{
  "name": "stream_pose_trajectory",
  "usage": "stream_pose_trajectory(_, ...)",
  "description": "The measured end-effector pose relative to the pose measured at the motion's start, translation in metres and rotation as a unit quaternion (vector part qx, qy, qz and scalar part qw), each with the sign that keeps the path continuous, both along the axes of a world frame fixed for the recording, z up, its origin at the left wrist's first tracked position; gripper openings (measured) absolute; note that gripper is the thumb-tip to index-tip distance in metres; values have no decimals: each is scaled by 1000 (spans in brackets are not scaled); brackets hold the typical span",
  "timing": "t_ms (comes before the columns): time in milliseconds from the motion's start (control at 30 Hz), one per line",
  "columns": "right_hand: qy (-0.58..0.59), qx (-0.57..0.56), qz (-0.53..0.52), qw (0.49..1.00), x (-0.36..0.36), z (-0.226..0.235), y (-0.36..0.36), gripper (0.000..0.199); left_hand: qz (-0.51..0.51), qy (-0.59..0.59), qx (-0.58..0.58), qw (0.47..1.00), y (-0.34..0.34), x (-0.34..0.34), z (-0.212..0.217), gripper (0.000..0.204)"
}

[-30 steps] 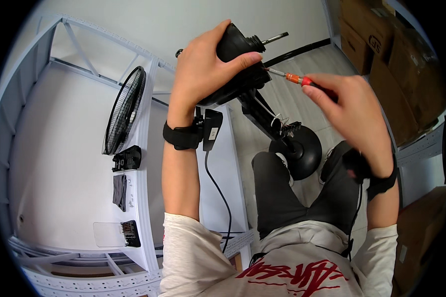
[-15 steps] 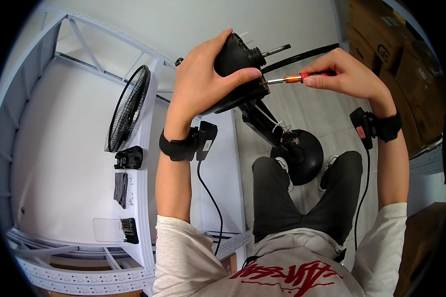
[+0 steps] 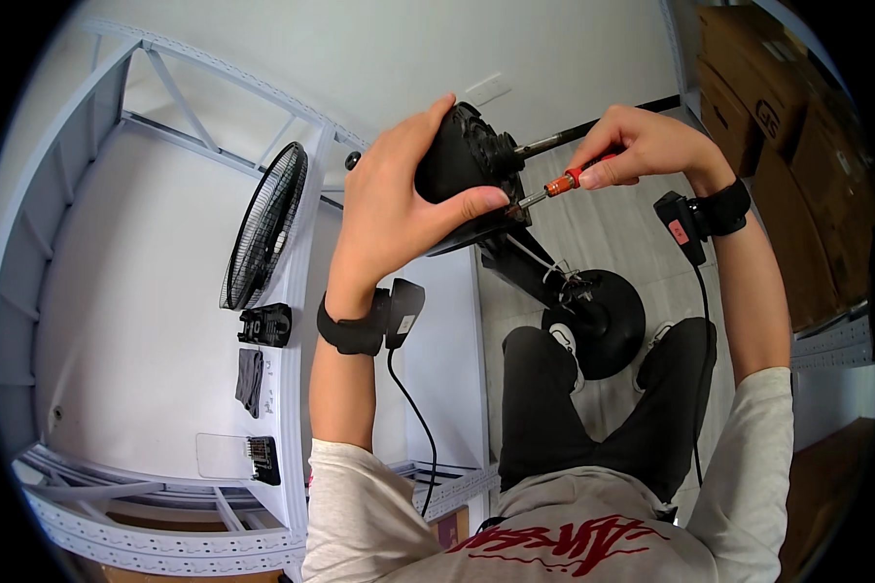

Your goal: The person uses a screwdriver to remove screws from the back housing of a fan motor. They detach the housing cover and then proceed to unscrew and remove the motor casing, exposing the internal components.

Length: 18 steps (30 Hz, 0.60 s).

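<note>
My left hand (image 3: 389,199) wraps round the black fan motor housing (image 3: 454,160), its thumb lying along the near side and the fingers behind. A metal shaft (image 3: 554,141) sticks out of the housing's front. In my right hand (image 3: 642,148) is a screwdriver (image 3: 562,183) with a red and orange handle. Its metal blade points left and slightly down and reaches the housing's lower front edge, near my left thumb; the exact contact spot is too small to make out. Below, the black fan stand (image 3: 525,260) slopes down to a round base (image 3: 603,330) between my feet.
On the pale metal shelf (image 3: 146,321) at left lie a black fan grille (image 3: 265,225), a black plastic part (image 3: 265,325), a folded dark cloth (image 3: 249,382) and a bit set (image 3: 263,460) with a clear lid. Cardboard boxes (image 3: 783,185) stack at right. Cables hang from both wrist devices.
The view has shifted, and the housing sits slightly lower in it. My right hand has moved left, nearer the housing, and the screwdriver now slants more steeply down to the left.
</note>
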State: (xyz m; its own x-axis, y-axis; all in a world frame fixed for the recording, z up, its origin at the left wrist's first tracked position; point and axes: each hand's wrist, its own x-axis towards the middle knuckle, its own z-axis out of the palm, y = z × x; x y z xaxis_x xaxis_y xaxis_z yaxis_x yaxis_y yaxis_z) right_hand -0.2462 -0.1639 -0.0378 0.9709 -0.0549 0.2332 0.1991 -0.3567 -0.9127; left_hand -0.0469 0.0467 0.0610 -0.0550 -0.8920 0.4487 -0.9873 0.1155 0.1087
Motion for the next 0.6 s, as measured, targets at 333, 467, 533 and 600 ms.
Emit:
stream_pose_trajectory(333,11,-29,49,998,17,5,-19,29,-14,-16,-3,1000,-2,-4,-2,94)
stream_pose_trajectory(467,13,-21,100,995,33,8,-25,26,-29,-27,-17,999,1,0,-3,94)
stream_pose_trajectory(533,14,-30,120,992,41,10,-28,24,-37,-28,-17,999,1,-1,-1,95)
stream_pose_trajectory(600,15,-41,133,990,46,12,-33,22,-37,-30,-19,999,0,1,0,95)
